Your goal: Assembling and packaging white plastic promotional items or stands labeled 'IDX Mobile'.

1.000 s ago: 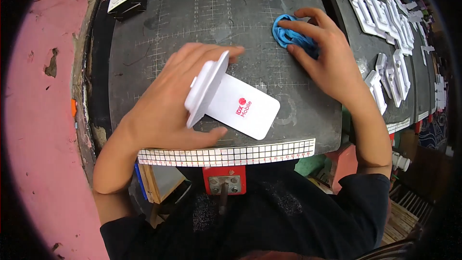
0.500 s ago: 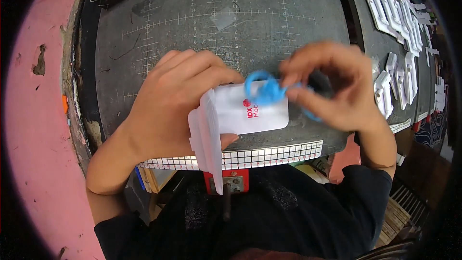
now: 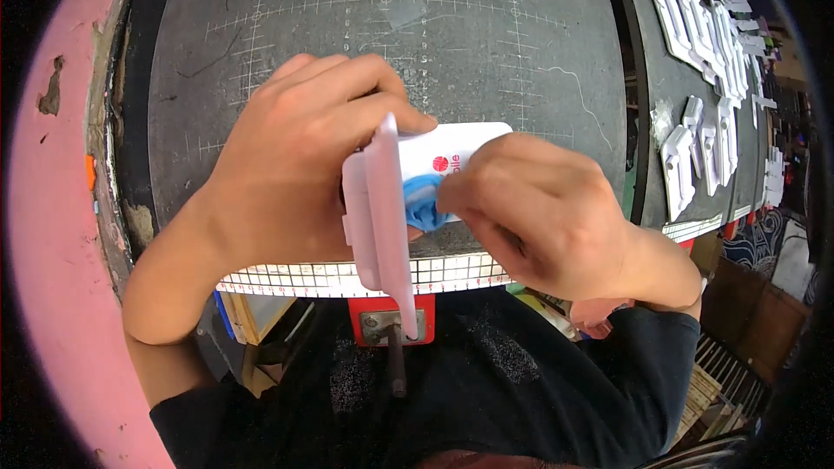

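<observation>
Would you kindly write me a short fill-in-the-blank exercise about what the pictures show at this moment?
1. The right hand holds a crumpled cloth whose colour is ____.
2. The left hand holds a white plastic piece bearing a round mark coloured ____.
3. The wall at the picture's left is painted ____.
4. Other white pieces lie to the person's ____.

Missing words: blue; red; pink; right.

There are 2 hands (image 3: 300,139) (image 3: 556,208), 1 blue cloth (image 3: 423,210) and 1 held white item (image 3: 380,217).
</observation>
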Motion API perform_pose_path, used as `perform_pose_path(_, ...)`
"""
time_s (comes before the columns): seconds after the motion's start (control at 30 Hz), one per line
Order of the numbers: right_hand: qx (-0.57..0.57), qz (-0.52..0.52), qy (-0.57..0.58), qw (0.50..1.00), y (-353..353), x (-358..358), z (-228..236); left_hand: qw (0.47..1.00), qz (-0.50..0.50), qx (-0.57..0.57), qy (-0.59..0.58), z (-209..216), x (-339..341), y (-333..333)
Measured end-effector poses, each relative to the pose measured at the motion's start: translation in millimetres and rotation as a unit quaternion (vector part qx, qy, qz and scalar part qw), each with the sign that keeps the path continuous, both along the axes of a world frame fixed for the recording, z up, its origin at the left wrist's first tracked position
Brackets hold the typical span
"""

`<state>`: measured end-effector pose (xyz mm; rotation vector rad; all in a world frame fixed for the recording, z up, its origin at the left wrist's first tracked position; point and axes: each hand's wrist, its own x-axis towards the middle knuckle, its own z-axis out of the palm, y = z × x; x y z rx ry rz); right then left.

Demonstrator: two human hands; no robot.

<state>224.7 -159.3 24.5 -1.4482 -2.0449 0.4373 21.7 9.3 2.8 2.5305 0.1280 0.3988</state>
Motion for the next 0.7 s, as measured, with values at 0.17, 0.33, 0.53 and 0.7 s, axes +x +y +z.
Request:
perform_pose_path(0.17,-0.011,-0.04,-0.023,0.999,3,2,-5,1.0,-0.011,0.002,-0.014,0,3,1)
perform_pose_path(0.33,0.02,-0.038,-0.028,0.999,6,3,-6,1.0,-0.005,0.007,0.002,0,2,2)
perform_pose_path(0.53,0.027,-0.01,-0.033,0.999,5,5,-8,0.999,-0.02,0.021,-0.016,-3,2,6)
perform_pose_path(0.7,0.039,-0.011,-0.025,0.999,1,5,-10,0.999,-0.048,0.023,-0.006,-4,3,13)
